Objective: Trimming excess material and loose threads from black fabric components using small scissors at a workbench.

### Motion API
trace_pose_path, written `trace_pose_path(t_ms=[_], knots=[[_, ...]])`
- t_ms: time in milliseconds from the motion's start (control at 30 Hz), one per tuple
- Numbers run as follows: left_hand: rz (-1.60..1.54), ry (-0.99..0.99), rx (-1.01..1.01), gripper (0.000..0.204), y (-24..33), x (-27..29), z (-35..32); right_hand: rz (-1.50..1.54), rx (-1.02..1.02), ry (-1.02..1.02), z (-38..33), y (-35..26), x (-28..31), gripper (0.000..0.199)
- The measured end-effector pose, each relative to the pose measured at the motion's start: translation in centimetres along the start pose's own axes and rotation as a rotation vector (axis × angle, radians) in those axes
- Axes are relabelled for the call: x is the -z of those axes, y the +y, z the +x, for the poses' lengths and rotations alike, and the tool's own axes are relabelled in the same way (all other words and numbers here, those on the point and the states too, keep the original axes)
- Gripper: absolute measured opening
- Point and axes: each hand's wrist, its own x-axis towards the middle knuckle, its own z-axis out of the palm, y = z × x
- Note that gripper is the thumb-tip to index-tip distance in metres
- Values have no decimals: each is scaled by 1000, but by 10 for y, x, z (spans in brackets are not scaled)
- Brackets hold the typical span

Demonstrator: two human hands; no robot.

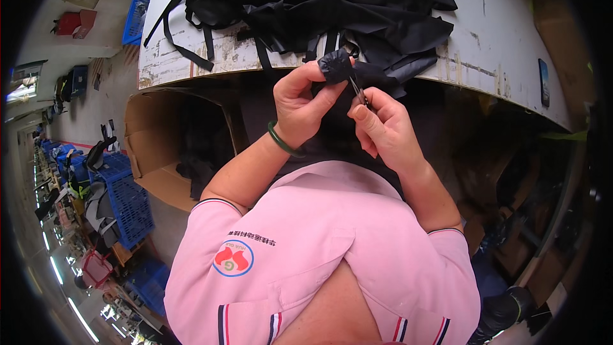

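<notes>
Between the fingertips of my left hand [297, 107] is a gathered bit of black fabric [335, 67], raised just in front of the table edge. My right hand [389, 129] is closed around a small pair of thread snips [358, 91]. Their thin metal blades point up and touch or nearly touch the fabric's right side; whether they cut into it I cannot tell. Beyond both hands, a heap of black fabric pieces [357, 22] with loose straps [185, 56] lies on the table, some hanging over its near edge.
The worn white table [488, 48] curves across the top. A phone [544, 83] lies at its right end. Below the table on the left stands an open cardboard box [150, 131]. A blue basket [136, 13] and blue crates [128, 201] are farther left.
</notes>
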Motion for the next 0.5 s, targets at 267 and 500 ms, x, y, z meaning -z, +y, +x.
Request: trace_pose_path(t_ms=[267,500], knots=[[3,-55,-2,18,-5,1,-5,-259,155,139,4,2,-8,28],[116,-62,0,21,-3,1,-5,-419,232,212,6,3,-5,27]])
